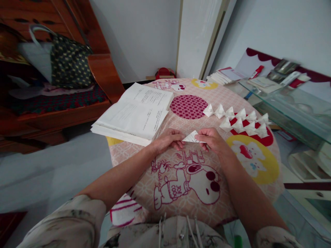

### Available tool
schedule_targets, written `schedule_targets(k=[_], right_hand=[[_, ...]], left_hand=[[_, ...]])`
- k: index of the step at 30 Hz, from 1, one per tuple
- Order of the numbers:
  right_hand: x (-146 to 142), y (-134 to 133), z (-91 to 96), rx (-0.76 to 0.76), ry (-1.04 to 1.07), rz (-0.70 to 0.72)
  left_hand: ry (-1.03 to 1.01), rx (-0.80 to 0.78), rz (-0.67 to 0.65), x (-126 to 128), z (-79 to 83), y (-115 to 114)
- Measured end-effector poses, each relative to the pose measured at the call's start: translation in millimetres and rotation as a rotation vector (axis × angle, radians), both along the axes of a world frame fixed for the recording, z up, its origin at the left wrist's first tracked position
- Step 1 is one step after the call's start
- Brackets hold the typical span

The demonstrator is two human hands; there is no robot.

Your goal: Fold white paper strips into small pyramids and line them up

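Pale, dark-patterned clothing with hanging drawstrings (178, 232) is nearest the camera, close against the near edge of a round counter (222, 91) covered by a pink printed cloth. Bare forearms reach in over that edge from rolled sleeves.

Around the middle of the counter, both hands meet at a small white triangle of folded paper (191, 137) with dark print on it. The left hand (167, 141) pinches its left corner between thumb and fingers, the other fingers curled beneath. The right hand (210, 137) pinches the right part, its thumb lying over the face of the paper. The triangle's point stands toward the far edge, and the paper is held just above the cloth.

Toward the left edge of the counter lies a thick open book with white printed pages (137, 110), one corner near the left wrist. Toward the right edge stand pointed white folded-paper pieces (238, 125) in two slanting rows, the lower row partly over a red patch of the cloth.

Beyond the right edge is a clear glass shelf (297, 106); by the far right edge sits a stack of papers (222, 76). Well left of the counter, a dark bag with a light pattern (71, 63) rests on a reddish-brown wooden bench (103, 72).
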State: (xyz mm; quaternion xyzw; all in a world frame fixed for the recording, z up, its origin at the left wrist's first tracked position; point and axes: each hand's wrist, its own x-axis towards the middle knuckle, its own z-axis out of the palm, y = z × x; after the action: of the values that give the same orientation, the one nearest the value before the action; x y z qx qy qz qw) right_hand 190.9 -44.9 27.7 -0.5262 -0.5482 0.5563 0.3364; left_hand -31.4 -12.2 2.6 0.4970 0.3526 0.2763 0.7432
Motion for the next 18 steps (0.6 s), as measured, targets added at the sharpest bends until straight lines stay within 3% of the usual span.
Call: schedule_targets(k=[7,12,18], right_hand=[[-18,1,-11.8,-0.019,0.033,0.081],[-12,-1,-8.9,-0.037,0.014,0.173],[-4,-10,-6.6,-0.019,-0.028,0.078]], left_hand=[[0.073,0.083,-0.048,4,-3.1,-1],[0.11,0.136,-0.019,2,-2.4,-1],[0.125,0.236,-0.012,-4,-0.9,-4]])
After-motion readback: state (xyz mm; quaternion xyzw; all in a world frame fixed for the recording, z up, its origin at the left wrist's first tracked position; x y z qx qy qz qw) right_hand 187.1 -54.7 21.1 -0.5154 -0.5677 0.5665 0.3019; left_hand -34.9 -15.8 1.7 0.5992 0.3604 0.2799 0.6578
